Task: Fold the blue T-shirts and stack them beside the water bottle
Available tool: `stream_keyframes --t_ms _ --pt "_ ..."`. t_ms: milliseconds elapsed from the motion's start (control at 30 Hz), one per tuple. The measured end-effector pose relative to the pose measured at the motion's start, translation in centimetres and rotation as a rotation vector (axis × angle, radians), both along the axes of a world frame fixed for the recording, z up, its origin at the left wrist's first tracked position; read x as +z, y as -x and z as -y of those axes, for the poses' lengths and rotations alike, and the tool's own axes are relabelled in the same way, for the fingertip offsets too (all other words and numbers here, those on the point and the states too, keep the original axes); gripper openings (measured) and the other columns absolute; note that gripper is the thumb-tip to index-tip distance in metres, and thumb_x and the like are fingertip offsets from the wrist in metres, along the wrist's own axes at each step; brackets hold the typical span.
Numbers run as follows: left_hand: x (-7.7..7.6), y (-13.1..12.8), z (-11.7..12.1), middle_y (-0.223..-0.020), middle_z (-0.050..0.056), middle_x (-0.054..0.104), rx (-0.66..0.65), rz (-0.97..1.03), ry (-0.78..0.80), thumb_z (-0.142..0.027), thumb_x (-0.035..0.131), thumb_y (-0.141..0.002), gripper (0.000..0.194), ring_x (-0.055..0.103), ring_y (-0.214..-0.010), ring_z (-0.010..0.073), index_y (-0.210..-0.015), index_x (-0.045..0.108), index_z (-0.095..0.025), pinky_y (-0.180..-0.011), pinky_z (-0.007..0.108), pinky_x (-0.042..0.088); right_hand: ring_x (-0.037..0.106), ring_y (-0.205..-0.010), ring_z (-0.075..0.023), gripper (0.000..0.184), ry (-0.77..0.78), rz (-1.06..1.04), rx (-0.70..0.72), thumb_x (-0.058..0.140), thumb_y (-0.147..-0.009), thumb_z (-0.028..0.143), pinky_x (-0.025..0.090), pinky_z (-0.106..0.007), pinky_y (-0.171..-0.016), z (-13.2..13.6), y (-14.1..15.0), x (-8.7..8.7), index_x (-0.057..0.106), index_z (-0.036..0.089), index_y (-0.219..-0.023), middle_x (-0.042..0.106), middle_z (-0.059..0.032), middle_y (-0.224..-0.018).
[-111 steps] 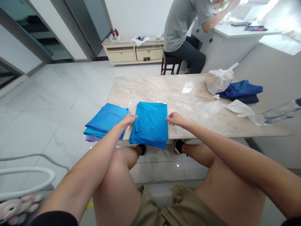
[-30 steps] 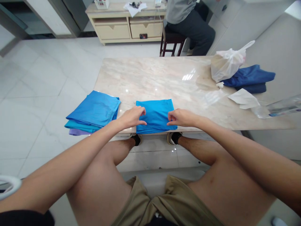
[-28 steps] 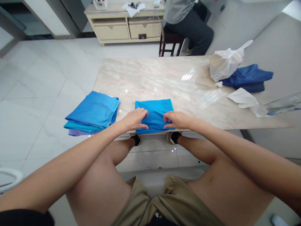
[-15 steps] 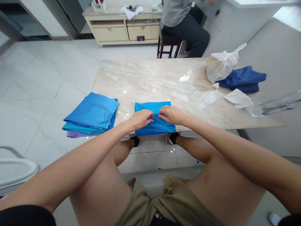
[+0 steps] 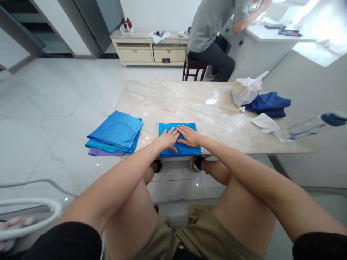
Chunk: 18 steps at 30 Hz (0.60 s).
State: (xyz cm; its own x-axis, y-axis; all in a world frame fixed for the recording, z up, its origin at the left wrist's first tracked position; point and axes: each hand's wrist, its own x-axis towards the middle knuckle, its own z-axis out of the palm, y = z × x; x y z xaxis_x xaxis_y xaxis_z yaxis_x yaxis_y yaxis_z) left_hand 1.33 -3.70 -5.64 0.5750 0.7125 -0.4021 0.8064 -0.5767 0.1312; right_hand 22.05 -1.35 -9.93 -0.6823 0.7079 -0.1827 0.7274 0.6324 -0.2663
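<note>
A folded bright blue cloth (image 5: 189,127) lies at the near edge of the marble table (image 5: 176,104). My left hand (image 5: 169,139) and my right hand (image 5: 189,135) both lie flat on top of it, fingers stretched out and side by side near its middle. Neither hand holds anything. To the left, a stack of folded blue and purple cloths (image 5: 115,133) sits on the table's near left corner, partly over the edge.
A white plastic bag (image 5: 245,92), a dark blue garment (image 5: 268,104), a white tissue (image 5: 264,122) and a lying clear bottle (image 5: 311,126) are at the table's right. A person in grey sits on a stool (image 5: 193,68) beyond. A white rail (image 5: 29,213) is at lower left.
The long blue cloth has been folded in half into a smaller rectangle. My hands moved from its side edges to its middle and flattened out. The view tilted up.
</note>
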Motion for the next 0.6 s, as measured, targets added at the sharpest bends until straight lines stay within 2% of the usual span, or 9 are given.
stream_keyframes --t_ms 67,100,167,267,400,500,600 --pt "2.4 0.6 0.3 -0.157 0.025 0.064 0.023 0.002 -0.031 -0.055 0.082 -0.09 0.073 0.059 -0.147 0.0429 -0.151 0.067 -0.017 -0.12 0.051 0.05 0.036 -0.165 -0.0391 0.067 -0.065 0.023 -0.032 0.048 -0.113 0.049 0.026 -0.052 -0.138 -0.9 0.1 1.4 0.05 0.008 -0.167 0.037 -0.0238 -0.177" --pt "3.5 1.1 0.5 -0.145 0.024 0.073 0.05 -0.01 -0.03 -0.051 0.078 -0.095 0.057 0.068 -0.136 0.0413 -0.141 0.074 -0.017 -0.112 0.048 0.055 0.04 -0.162 -0.0392 0.062 -0.098 0.038 -0.059 0.049 -0.113 0.045 0.029 -0.052 -0.136 -1.4 0.1 1.9 0.054 0.009 -0.163 0.039 -0.0246 -0.176" --pt "5.1 2.2 0.9 -0.128 0.022 0.08 0.117 -0.048 0.007 -0.047 0.075 -0.098 0.041 0.075 -0.121 0.04 -0.126 0.081 -0.018 -0.102 0.045 0.059 0.047 -0.157 -0.0403 0.058 -0.115 0.079 -0.123 0.053 -0.112 0.041 0.035 -0.053 -0.132 -2.3 -0.2 2.7 0.056 0.01 -0.161 0.044 -0.0259 -0.172" --pt "5.8 4.3 1.2 -0.125 0.018 0.082 0.206 -0.097 0.109 -0.049 0.08 -0.094 0.037 0.076 -0.118 0.0371 -0.12 0.084 -0.022 -0.094 0.039 0.059 0.054 -0.15 -0.0412 0.066 -0.045 0.138 -0.223 0.063 -0.109 0.049 0.043 -0.052 -0.126 -3.6 -0.9 3.1 0.052 0.012 -0.163 0.052 -0.0267 -0.165" --pt "5.0 6.6 0.4 -0.13 0.013 0.082 0.252 -0.153 0.193 -0.051 0.078 -0.094 0.04 0.076 -0.119 0.0324 -0.121 0.084 -0.023 -0.094 0.033 0.058 0.056 -0.148 -0.0404 0.082 0.036 0.149 -0.263 0.075 -0.101 0.058 0.047 -0.046 -0.122 -5.1 -1.9 2.9 0.051 0.011 -0.164 0.055 -0.0257 -0.163" --pt "4.6 7.6 -0.5 -0.136 0.014 0.079 0.318 -0.144 0.144 -0.053 0.072 -0.097 0.045 0.074 -0.124 0.033 -0.128 0.08 -0.021 -0.098 0.033 0.058 0.065 -0.139 -0.0356 0.068 0.111 0.124 -0.267 0.071 -0.105 0.052 0.052 -0.038 -0.115 -5.9 -2.5 2.9 0.061 0.012 -0.158 0.064 -0.0211 -0.156" --pt "4.9 7.7 -1.0 -0.141 0.016 0.077 0.418 -0.113 0.046 -0.054 0.061 -0.103 0.048 0.072 -0.13 0.0343 -0.134 0.076 -0.021 -0.102 0.036 0.057 0.074 -0.122 -0.0295 0.045 0.163 0.13 -0.291 0.07 -0.106 0.043 0.056 -0.031 -0.104 -6.5 -3.0 3.3 0.077 0.014 -0.14 0.077 -0.015 -0.138"
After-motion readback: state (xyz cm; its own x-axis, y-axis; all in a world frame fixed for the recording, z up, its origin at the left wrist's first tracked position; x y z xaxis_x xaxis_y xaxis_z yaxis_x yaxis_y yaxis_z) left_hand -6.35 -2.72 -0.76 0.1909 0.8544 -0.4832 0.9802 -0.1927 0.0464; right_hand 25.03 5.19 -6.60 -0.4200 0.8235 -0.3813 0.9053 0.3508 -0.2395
